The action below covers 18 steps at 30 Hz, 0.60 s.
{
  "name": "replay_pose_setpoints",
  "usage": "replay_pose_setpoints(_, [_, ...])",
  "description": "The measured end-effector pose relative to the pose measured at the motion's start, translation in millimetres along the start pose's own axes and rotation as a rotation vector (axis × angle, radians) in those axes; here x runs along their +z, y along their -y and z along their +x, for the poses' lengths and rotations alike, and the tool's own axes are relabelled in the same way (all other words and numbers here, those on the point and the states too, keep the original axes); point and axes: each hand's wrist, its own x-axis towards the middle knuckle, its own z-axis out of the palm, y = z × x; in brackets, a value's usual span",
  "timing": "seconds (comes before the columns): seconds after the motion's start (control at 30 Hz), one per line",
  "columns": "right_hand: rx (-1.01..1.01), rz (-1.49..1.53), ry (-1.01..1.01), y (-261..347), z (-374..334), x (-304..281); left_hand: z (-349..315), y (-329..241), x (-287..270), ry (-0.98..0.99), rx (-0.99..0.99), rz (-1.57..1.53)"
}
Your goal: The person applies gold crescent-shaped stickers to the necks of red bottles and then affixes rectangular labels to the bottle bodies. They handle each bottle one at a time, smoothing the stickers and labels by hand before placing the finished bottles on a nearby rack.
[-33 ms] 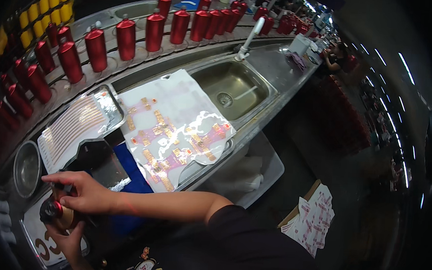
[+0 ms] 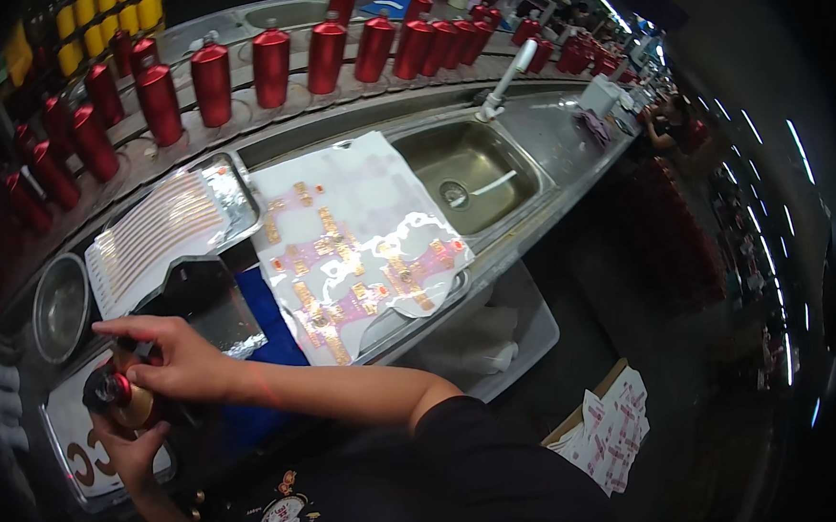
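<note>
At the lower left both my hands are around one bottle [image 2: 139, 407] with a gold body, a red ring and a dark top. My right hand [image 2: 187, 362] reaches over it from the right, its index finger stretched out past the bottle and its thumb against the neck. From below, my left hand [image 2: 133, 452] cups the body between thumb and fingers. Beneath them lies a tray [image 2: 97, 505] with a white sheet bearing brown C-shaped decals [image 2: 80, 465]. The bottle's lower part is hidden by my hands and shadow.
Red bottles [image 2: 270, 65] line a curved conveyor. Along the counter are a decal sheet [image 2: 346, 185], a striped strip sheet [image 2: 156, 235], a dark box [image 2: 196, 295], a metal bowl [image 2: 61, 306] and a sink [image 2: 471, 169] with a white faucet [image 2: 508, 80]. A person [image 2: 670, 123] sits farther off.
The view has turned slightly, so the counter and bottles sit farther right and a little higher. Both hands keep hold of the same bottle.
</note>
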Motion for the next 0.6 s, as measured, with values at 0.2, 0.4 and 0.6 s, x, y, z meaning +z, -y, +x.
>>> replay_pose_setpoints(0.2, [0.010,-0.214,-0.012,3,-7,-2,-5,-24,21,-0.093,-0.035,0.198])
replay_pose_setpoints(0.4, [0.140,-0.207,-0.059,15,-8,7,-4,-32,10,-0.076,0.079,0.345])
replay_pose_setpoints(0.6, [0.110,-0.157,-0.085,8,-6,7,21,-30,-16,0.269,-0.108,-0.278])
